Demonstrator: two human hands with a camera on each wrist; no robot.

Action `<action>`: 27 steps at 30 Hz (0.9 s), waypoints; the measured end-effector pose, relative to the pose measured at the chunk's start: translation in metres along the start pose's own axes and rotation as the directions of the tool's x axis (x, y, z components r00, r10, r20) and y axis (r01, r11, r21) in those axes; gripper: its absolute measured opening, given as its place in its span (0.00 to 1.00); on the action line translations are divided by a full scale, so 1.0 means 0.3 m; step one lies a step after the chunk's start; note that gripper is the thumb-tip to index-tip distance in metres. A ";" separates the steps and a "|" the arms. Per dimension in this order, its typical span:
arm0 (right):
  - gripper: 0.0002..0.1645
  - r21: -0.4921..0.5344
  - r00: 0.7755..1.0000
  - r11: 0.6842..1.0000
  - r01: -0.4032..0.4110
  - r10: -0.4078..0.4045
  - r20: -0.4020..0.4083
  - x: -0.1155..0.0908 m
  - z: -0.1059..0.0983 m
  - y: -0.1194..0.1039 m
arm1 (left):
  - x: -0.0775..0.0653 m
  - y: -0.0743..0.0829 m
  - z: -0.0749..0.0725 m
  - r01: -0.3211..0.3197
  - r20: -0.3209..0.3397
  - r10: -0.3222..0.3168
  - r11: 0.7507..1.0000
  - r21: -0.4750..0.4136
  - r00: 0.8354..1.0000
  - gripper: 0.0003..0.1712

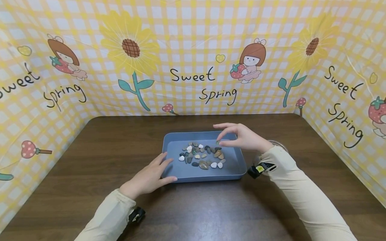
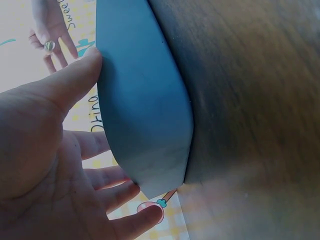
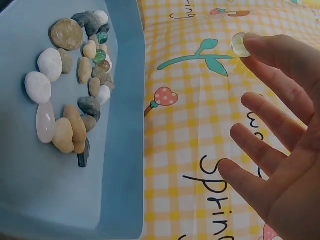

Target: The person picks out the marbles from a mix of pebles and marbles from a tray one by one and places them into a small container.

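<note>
My right hand (image 1: pixel 241 136) is above the back right of a blue tray (image 1: pixel 208 176), pinching a clear glass marble (image 3: pixel 240 45) between thumb and index finger. The other fingers are spread apart. At the tray's left front corner, my left hand (image 1: pixel 148 176) rests on the rim with fingers extended. Its thumb touches the edge in the left wrist view. Inside the tray lies a loose ring of pebbles: white stones (image 3: pixel 38 87), tan stones (image 3: pixel 74 127), dark grey stones (image 3: pixel 89 107) and a large brown translucent stone (image 3: pixel 66 34). Green marbles (image 3: pixel 100 55) sit among them.
Partly hidden behind the right wrist, a round clear container (image 1: pixel 278 144) stands to the right of the tray. The brown wooden table (image 1: pixel 120 140) is bordered by a yellow checked cloth (image 1: pixel 187 43) at the back and sides.
</note>
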State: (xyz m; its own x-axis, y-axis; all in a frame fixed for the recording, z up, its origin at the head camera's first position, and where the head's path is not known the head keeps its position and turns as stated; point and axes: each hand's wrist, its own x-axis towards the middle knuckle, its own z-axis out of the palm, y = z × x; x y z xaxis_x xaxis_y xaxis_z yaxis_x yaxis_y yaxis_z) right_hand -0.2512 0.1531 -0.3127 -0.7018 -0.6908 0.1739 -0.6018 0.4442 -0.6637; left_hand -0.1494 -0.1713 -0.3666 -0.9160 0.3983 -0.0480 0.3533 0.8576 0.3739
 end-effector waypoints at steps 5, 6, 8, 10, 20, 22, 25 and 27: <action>0.05 0.004 1.000 1.000 0.008 -0.008 -0.026 -0.022 -0.010 0.007 | 0.000 -0.002 0.003 0.002 -0.001 -0.002 1.000 0.000 1.000 0.40; 0.05 0.002 1.000 1.000 0.009 -0.008 -0.029 -0.027 -0.012 0.008 | 0.000 -0.002 0.004 0.002 -0.001 -0.002 1.000 0.003 1.000 0.40; 0.06 -0.009 0.999 1.000 0.001 -0.002 -0.039 -0.037 -0.016 0.012 | 0.000 -0.003 0.004 0.001 0.000 -0.001 1.000 0.006 1.000 0.40; 0.06 -0.016 0.999 1.000 -0.009 0.008 -0.049 -0.048 -0.020 0.017 | -0.001 -0.001 0.004 0.005 0.002 -0.005 1.000 0.002 1.000 0.40; 0.08 0.024 0.990 0.996 -0.085 0.087 -0.110 -0.103 -0.047 0.044 | -0.001 0.004 -0.001 0.009 0.004 -0.009 1.000 -0.003 1.000 0.39; 0.09 0.046 0.986 0.992 -0.115 0.120 -0.119 -0.116 -0.054 0.046 | -0.001 0.004 0.000 0.011 0.005 -0.011 1.000 -0.002 1.000 0.39; 0.09 0.058 0.980 0.989 -0.139 0.146 -0.134 -0.136 -0.063 0.054 | 0.001 0.002 0.001 0.014 0.006 -0.014 1.000 -0.002 1.000 0.39; 0.09 0.049 0.977 0.988 -0.145 0.151 -0.150 -0.149 -0.069 0.060 | 0.001 0.002 0.002 0.015 0.006 -0.015 1.000 -0.002 1.000 0.40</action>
State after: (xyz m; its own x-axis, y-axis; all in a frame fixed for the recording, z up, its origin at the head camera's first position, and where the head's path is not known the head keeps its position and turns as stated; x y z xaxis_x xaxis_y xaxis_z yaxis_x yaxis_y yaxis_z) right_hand -0.2386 0.2038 -0.3172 -0.8337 -0.5223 0.1793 -0.4743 0.5108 -0.7170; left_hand -0.1494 -0.1705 -0.3671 -0.9199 0.3876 -0.0594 0.3393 0.8628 0.3748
